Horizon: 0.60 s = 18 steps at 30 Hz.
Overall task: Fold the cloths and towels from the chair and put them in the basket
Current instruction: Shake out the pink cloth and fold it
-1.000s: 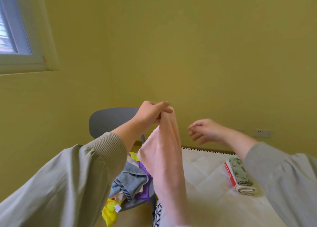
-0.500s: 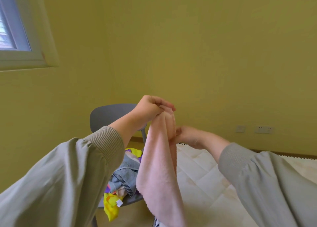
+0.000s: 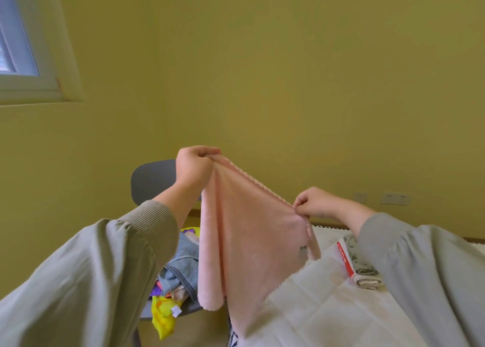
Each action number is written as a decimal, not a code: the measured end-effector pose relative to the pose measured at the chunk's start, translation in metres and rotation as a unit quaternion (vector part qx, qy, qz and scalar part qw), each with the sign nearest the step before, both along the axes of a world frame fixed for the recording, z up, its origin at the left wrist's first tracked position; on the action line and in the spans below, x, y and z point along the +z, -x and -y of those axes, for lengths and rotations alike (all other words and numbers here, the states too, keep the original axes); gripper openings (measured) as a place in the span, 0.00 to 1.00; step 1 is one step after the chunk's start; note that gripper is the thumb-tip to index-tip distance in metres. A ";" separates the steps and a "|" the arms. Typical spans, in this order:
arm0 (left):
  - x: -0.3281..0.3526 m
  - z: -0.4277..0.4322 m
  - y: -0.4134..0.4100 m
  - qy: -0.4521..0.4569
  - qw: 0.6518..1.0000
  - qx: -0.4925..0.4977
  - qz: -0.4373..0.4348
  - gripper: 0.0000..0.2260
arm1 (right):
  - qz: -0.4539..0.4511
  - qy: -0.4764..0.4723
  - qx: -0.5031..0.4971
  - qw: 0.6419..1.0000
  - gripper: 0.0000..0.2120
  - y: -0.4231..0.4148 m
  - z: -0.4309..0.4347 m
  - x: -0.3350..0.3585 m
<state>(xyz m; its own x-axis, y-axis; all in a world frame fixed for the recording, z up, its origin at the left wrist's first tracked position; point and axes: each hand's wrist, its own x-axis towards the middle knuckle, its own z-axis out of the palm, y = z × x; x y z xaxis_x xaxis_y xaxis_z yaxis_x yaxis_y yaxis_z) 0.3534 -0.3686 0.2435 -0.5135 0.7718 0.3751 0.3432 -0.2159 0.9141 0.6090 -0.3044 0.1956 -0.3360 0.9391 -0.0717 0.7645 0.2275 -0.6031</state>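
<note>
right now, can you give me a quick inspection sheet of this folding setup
surface: white quilted bed cover, mostly bare
job's things: pink fleecy towel held up, hanging unfolded; heap of mixed cloths on the grey chair; basket not seen
clutter: folded red-edged patterned cloth on the bed
grippers: left hand pinches the towel's upper corner; right hand pinches the lower one
cables: nothing seen
surroundings: yellow-green wall, white-framed window, wall sockets
</note>
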 end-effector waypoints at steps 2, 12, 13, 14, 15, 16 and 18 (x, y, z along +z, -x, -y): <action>-0.003 -0.001 0.001 0.009 1.000 0.015 -0.013 0.23 | -0.016 0.002 -0.007 1.000 0.06 -0.005 -0.001 0.001; -0.018 -0.005 0.009 0.053 0.993 0.056 -0.090 0.14 | -0.241 0.093 0.000 0.966 0.10 0.007 0.001 0.010; -0.020 -0.005 0.010 0.059 0.992 0.057 -0.099 0.14 | -0.254 0.098 0.001 0.962 0.10 0.009 0.001 0.012; -0.021 -0.005 0.010 0.069 0.989 0.056 -0.117 0.15 | -0.267 0.105 0.002 0.958 0.09 0.011 0.002 0.014; -0.023 -0.006 0.011 0.083 0.986 0.055 -0.138 0.16 | -0.278 0.111 0.003 0.954 0.09 0.013 0.002 0.016; -0.024 -0.007 0.011 0.101 0.978 0.053 -0.173 0.10 | -0.287 0.115 0.004 0.951 0.09 0.015 0.003 0.018; -0.028 -0.007 0.012 0.133 0.962 0.053 -0.233 0.13 | -0.305 0.120 0.009 0.945 0.10 0.019 0.004 0.021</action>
<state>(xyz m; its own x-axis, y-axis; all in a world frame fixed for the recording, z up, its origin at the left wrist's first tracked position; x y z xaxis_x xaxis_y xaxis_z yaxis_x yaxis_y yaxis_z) 0.3417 -0.3620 0.2156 -0.4181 0.8248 0.3806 0.7363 0.0623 0.6738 0.5904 -0.3082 0.2169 -0.3998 0.9140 -0.0690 0.2550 0.0386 -0.9662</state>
